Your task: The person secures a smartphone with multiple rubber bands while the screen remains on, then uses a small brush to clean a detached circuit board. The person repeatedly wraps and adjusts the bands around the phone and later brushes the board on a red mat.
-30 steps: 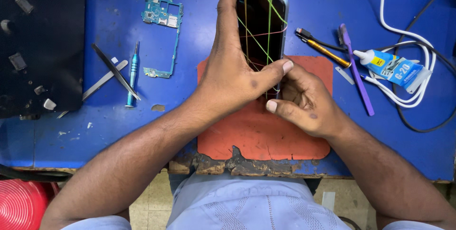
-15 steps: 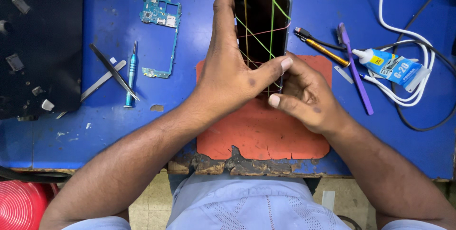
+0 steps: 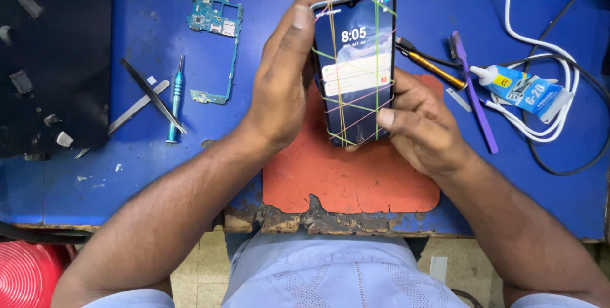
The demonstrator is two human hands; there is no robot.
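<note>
Above the orange mat (image 3: 356,181), both hands (image 3: 283,85) (image 3: 422,127) clasp the rubber-banded smartphone (image 3: 356,66); bands could snap off if squeezed.

Blue bench, orange mat, a phone laced in colour

The phone (image 3: 356,66) shows a black frame and a lit screen, criss-crossed by yellow, green and pink rubber bands (image 3: 346,101); under it lies an orange-red mat (image 3: 349,181) on a blue tabletop (image 3: 95,181), with a teal circuit board (image 3: 216,25), a blue screwdriver (image 3: 175,101), a purple pry tool (image 3: 473,92), a blue-and-white glue tube (image 3: 524,92) and a white cable (image 3: 559,73).
</note>
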